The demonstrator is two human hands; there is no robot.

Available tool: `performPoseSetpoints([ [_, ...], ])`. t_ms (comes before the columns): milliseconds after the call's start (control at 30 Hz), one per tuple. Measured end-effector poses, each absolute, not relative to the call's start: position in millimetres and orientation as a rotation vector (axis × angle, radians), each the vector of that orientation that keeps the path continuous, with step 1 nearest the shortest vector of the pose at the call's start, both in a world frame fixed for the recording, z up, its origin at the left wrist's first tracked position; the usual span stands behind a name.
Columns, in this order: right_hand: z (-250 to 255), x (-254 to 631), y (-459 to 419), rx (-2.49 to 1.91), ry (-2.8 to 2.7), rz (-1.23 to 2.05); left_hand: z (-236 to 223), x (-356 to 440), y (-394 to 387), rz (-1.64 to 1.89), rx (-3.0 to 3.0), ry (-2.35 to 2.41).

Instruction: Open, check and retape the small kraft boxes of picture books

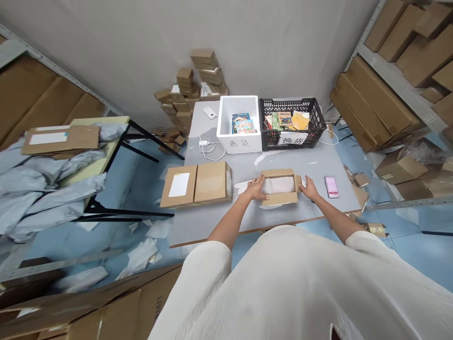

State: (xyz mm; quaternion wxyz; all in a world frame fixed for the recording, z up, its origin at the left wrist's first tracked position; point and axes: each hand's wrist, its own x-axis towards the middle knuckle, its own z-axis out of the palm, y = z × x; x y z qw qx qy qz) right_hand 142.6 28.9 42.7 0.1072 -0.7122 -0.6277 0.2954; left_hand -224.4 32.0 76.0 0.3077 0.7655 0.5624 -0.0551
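An open small cardboard box (279, 200) lies on the grey table near its front edge, with a pale wrapped item (279, 185) inside. My left hand (255, 188) is closed on the box's left end, thumb at the near side and fingers over the far edge. At the other end my right hand (310, 189) pinches the raised end flap (298, 183). Something small and dark shows beneath the right hand, too hidden to name. To the left of my left hand stand two closed cartons, one with a white label (179, 184). A pink-screened phone (331, 187) rests right of my right hand.
Behind the box stand a white foam bin (242, 145) and a black plastic crate (293, 140), both holding books. A white cable (212, 150) and a white phone-like object (210, 112) lie at the back left. Grey parcels (53, 189) cover a side table.
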Motion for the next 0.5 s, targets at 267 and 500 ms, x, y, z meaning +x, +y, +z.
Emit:
performPoseSetpoints([
  [267, 98, 101, 55, -1.889, -2.522, 0.216, 73, -221, 25, -0.049, 2.003, 1.531],
  [500, 99, 20, 78, -1.031, -3.152, 0.533, 72, -220, 21, -0.003, 1.954, 1.524],
])
